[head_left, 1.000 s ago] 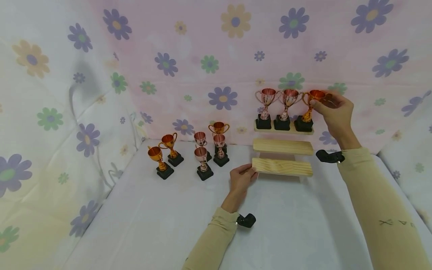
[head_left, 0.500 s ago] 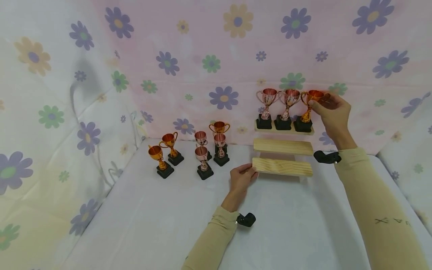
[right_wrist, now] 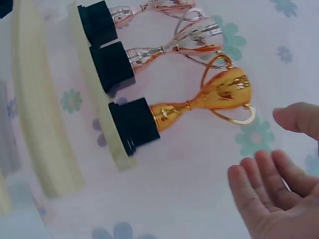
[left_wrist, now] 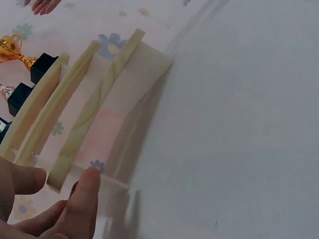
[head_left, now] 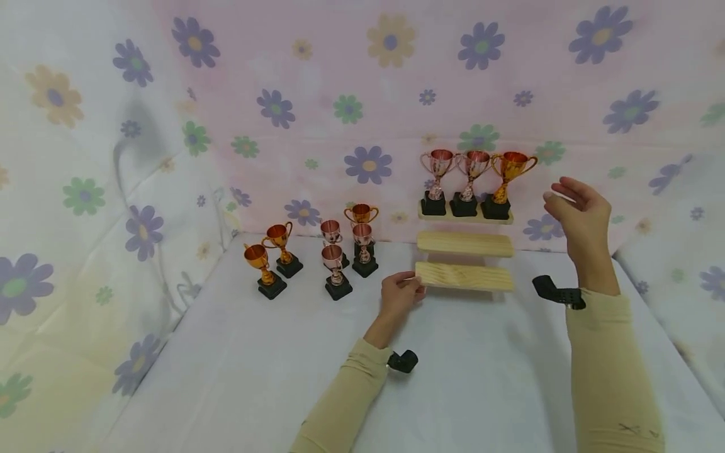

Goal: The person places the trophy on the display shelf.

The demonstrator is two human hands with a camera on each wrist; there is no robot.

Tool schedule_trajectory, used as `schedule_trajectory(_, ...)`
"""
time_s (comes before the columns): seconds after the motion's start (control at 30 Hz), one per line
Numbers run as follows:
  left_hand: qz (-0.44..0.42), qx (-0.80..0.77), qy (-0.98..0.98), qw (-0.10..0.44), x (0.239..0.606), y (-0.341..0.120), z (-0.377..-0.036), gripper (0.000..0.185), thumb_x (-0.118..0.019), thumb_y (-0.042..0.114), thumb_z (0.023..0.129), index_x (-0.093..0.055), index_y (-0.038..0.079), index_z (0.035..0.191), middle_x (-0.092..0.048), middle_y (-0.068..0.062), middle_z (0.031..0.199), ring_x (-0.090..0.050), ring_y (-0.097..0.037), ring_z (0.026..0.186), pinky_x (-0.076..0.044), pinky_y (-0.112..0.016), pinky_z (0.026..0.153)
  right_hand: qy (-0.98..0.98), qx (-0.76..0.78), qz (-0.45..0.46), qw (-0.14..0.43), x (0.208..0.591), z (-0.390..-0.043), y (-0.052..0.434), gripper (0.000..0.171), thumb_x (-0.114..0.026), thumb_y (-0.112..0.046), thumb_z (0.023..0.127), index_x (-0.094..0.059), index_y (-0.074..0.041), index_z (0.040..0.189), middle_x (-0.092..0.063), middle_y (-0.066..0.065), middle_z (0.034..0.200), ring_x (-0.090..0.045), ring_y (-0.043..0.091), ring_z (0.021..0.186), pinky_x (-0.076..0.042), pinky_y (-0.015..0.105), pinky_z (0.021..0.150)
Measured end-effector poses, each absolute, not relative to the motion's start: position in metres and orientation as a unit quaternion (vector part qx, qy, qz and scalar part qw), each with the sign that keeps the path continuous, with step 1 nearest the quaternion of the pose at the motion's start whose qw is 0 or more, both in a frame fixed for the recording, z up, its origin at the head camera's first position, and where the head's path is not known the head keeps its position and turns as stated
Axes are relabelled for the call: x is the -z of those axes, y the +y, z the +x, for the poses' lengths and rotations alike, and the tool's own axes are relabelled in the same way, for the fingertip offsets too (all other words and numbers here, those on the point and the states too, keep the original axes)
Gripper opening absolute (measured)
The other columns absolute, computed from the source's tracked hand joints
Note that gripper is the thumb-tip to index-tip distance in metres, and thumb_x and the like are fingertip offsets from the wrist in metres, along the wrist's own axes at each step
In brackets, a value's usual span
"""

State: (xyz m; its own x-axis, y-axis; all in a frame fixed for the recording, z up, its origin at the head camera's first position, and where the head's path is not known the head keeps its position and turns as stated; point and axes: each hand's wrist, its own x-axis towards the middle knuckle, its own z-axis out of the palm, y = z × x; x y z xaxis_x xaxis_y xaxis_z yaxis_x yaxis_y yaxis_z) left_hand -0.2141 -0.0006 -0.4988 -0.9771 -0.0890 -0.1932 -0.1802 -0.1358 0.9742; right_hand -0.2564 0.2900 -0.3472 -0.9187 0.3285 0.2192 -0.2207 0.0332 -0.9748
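The right hand (head_left: 580, 214) hung in the air to the right of the stepped wooden shelf (head_left: 464, 277), its fingers (right_wrist: 259, 184) loosely spread and holding nothing, apart from the gold trophy (head_left: 503, 182) — the rightmost of three on the top step. That trophy stood upright on its black base beside two pink trophies (head_left: 453, 181), all at the far side of the white-covered desk (head_left: 464, 377) against the flowered cloth backdrop (head_left: 368, 94). The left hand (head_left: 399, 296) rested at the near left corner of the lowest step, its thumb (left_wrist: 84, 199) and fingers pinching the plank's end; the left wrist view cut off most of the hand, so how firmly it gripped could not be told. The two lower steps showed bare wood. To the left of the shelf stood a cluster of six small trophies (head_left: 317, 251) on the desk, the far ones partly hidden behind the near ones. A black strap piece (head_left: 557, 292) showed at the right wrist and another at the left, their shape hard to make out.
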Motion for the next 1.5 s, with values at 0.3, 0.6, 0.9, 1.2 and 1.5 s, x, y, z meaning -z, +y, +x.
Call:
schedule_trajectory(0.3, 0.119, -0.618, 0.754, 0.188, 0.487, -0.080, -0.201, 0.041, -0.048, 0.016, 0.109, -0.050, -0.009, 0.141, -0.068, -0.029, 0.119, -0.070, -0.033, 0.104, -0.061, -0.040, 0.090, -0.900, -0.435, 0.017, 0.010, 0.395, -0.221, 0.315, 0.061, -0.053, -0.033, 0.106, -0.040, 0.007, 0.150, -0.050, 0.028, 0.142, -0.059, 0.016, 0.112, -0.051, 0.012, 0.083)
schedule_trajectory(0.6, 0.201, -0.532, 0.793, 0.218, 0.469, -0.193, -0.165, 0.040, -0.048, 0.014, 0.108, -0.051, -0.012, 0.139, -0.066, -0.031, 0.118, -0.068, -0.038, 0.105, -0.062, -0.036, 0.087, -0.828, -0.539, 0.033, -0.152, 0.470, -0.209, 0.311, 0.065, -0.046, -0.031, 0.110, -0.030, 0.019, 0.148, -0.048, 0.035, 0.141, -0.062, 0.020, 0.115, -0.058, 0.024, 0.092)
schedule_trajectory(0.9, 0.047, -0.470, 0.868, 0.153, 0.435, -0.261, -0.137, 0.048, -0.052, 0.022, 0.108, -0.050, -0.016, 0.136, -0.065, -0.030, 0.118, -0.067, -0.037, 0.103, -0.063, -0.037, 0.083, -0.690, -0.709, -0.049, -0.138, 0.494, -0.211, 0.294, 0.072, -0.052, -0.021, 0.107, -0.014, 0.021, 0.152, -0.060, -0.011, 0.105, -0.064, -0.003, 0.095, -0.056, 0.015, 0.089)
schedule_trajectory(1.2, -0.147, -0.489, 0.860, -0.001, 0.427, -0.270, -0.148, 0.090, -0.056, 0.036, 0.104, 0.003, -0.002, 0.160, -0.026, -0.031, 0.159, -0.042, -0.045, 0.140, -0.046, -0.057, 0.110, -0.633, -0.756, -0.105, -0.129, 0.495, -0.212, 0.292, 0.074, -0.057, -0.012, 0.105, -0.010, 0.016, 0.155, -0.056, 0.002, 0.119, -0.063, -0.006, 0.093, -0.054, 0.015, 0.093)
schedule_trajectory(1.5, -0.137, -0.583, 0.758, -0.259, 0.448, -0.263, -0.174, 0.092, -0.076, 0.015, 0.092, -0.014, 0.012, 0.160, -0.019, -0.012, 0.158, -0.041, -0.035, 0.139, -0.031, -0.044, 0.124, -0.578, -0.797, -0.136, -0.114, 0.491, -0.211, 0.278, 0.071, -0.053, -0.007, 0.104, -0.010, 0.016, 0.155, -0.059, -0.007, 0.101, -0.062, -0.002, 0.091, -0.055, 0.014, 0.091)
